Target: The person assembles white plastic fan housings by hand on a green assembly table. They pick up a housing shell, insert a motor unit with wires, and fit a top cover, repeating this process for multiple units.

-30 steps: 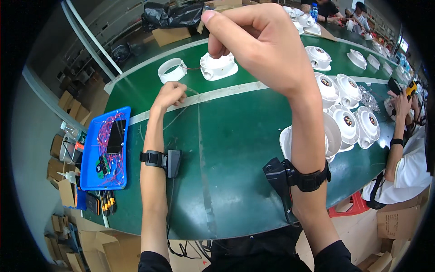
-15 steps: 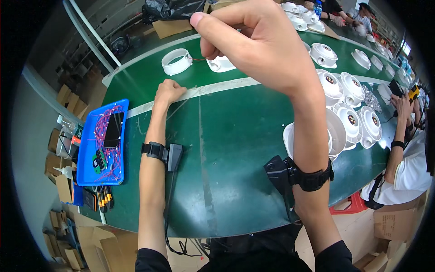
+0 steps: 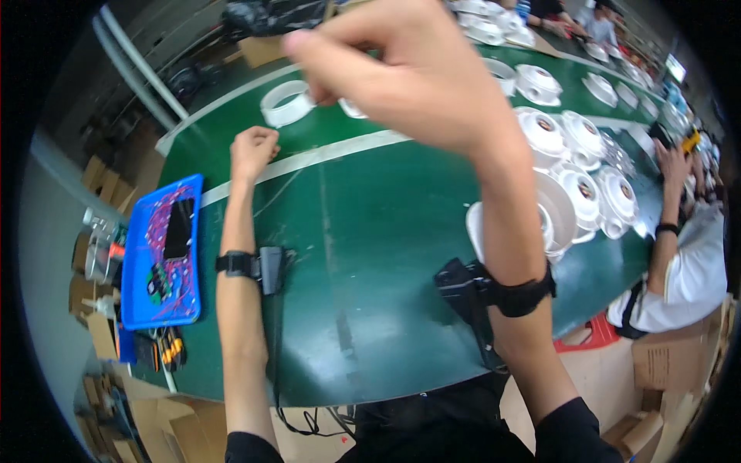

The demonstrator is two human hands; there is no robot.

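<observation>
My left hand is over the green table beyond the blue tray, its fingers curled closed; anything inside is hidden. Just past it a white plastic ring stands on the table. My right hand is raised close to the camera and slightly blurred, fingers bent in and thumb pointing left. What its fingers hold, if anything, cannot be made out. Behind this hand a white plastic housing is mostly covered. Both wrists wear black straps with small devices.
The blue tray at left holds pink-red wires, a black phone and green circuit boards. Orange-black tools lie below it. White round housings cluster at right, beside a co-worker's arm. Cardboard boxes flank the table.
My left hand has shifted left and slightly farther away. My right hand has moved left and a little up. The whole view has also shifted slightly.
</observation>
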